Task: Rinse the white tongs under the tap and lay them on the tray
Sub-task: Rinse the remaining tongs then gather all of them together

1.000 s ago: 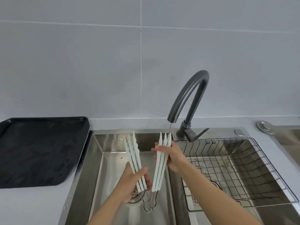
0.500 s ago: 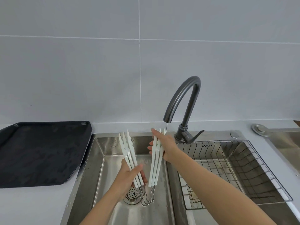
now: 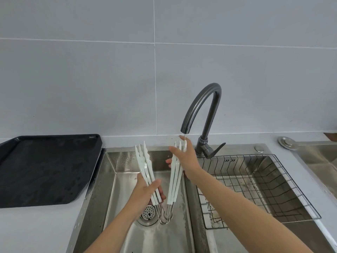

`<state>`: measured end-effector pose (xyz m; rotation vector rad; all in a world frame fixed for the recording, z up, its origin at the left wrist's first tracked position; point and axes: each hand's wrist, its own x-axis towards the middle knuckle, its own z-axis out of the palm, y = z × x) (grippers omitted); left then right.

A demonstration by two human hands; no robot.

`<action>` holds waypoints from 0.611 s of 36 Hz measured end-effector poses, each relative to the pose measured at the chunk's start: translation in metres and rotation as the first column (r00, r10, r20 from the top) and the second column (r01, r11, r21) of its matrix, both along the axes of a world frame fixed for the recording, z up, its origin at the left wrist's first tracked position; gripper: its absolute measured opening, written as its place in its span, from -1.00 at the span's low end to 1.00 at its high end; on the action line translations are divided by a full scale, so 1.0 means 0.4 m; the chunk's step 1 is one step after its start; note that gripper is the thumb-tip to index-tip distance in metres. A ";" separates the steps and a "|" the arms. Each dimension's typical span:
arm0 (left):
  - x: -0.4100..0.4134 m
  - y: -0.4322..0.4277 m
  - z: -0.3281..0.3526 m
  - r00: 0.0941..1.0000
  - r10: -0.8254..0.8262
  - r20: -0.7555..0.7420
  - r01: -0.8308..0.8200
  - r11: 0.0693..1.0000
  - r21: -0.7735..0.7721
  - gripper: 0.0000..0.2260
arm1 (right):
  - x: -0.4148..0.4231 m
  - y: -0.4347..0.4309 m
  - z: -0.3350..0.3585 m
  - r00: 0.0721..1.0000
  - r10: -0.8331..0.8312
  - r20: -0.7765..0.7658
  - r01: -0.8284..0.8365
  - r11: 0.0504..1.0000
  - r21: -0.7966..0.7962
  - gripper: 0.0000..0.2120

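Note:
Several white tongs (image 3: 174, 187), stacked together, stand spread in a V over the left sink basin (image 3: 116, 179), wire hinge loops down near the drain. My left hand (image 3: 145, 194) grips the left arms low down, thumb across them. My right hand (image 3: 187, 159) holds the right arms near their tips, fingers stretched along them and thumb on the near side. A thin stream from the dark grey tap (image 3: 202, 105) falls onto those tips and my fingers. The black tray (image 3: 45, 170) lies on the counter to the left of the sink.
A wire basket (image 3: 255, 179) sits in the right basin. The round drain strainer (image 3: 148, 213) lies under my left hand. A metal disc (image 3: 287, 143) rests on the counter at the far right, beside another basin. The tiled wall stands close behind.
My right hand has slid up the right arms to their tips, just under the spout. The left hand keeps its grip and the tongs stay spread.

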<state>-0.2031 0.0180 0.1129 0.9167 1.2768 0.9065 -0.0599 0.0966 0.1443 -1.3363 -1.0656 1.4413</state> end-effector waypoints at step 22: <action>0.128 0.068 0.020 0.991 -0.084 0.104 0.086 0.996 -0.017 -0.72 | 0.132 -0.077 -0.057 0.951 -0.159 -0.265 0.101 0.970 -0.219 -0.73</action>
